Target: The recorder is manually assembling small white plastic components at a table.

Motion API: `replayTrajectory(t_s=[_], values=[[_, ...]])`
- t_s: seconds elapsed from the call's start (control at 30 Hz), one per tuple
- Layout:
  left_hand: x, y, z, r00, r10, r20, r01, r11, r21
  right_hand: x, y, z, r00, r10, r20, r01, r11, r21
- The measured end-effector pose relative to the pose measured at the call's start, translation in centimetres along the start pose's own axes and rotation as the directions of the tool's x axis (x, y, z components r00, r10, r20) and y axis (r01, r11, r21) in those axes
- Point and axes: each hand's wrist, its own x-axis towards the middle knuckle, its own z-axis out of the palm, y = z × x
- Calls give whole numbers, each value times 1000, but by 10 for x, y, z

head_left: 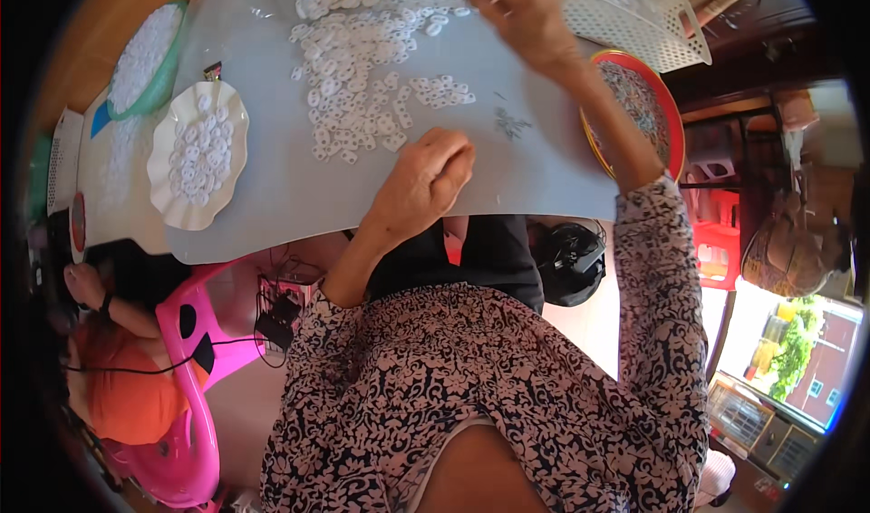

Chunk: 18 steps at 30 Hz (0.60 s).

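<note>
Pale grey and broad, the tabletop (pixel 272 178) fills the upper middle of the view, and a loose drift of small white rings (pixel 362 69) spreads across it from the far edge toward the near one. At the near edge of that drift the left hand (pixel 424 179) rests on the sheet with its fingers curled under and closed, their tips just beside the nearest rings; whether they pinch one I cannot tell. Farther out, the right hand (pixel 526 19) reaches to the far side of the pile, fingers bent together as if pinching, though what they grip is too small to make out. Between the two hands lies a little cluster of thin dark metal bits (pixel 512 125). Just right of the right forearm sits a round red-rimmed tray (pixel 672 119) holding a layer of greyish small parts. Beyond it a white perforated basket (pixel 652 28) leans at the table's far corner. On the left, a white scalloped dish (pixel 168 191) holds a heap of the same white rings, and behind it a green bowl (pixel 168 82) is filled with more. A pink plastic chair (pixel 186 395) stands below the table, next to another person in orange (pixel 118 395).
</note>
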Motion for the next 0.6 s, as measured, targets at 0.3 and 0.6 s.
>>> replayTrajectory(t_s=[0.3, 0.6], values=[[4, -3, -1, 985, 162, -55, -153, 978, 141, 6, -39, 68, 932, -75, 353, 43, 994, 97], [-10, 11, 5, 981, 156, -116, -153, 987, 39, 17, -27, 66, 999, 14, 43, -15, 1000, 27]])
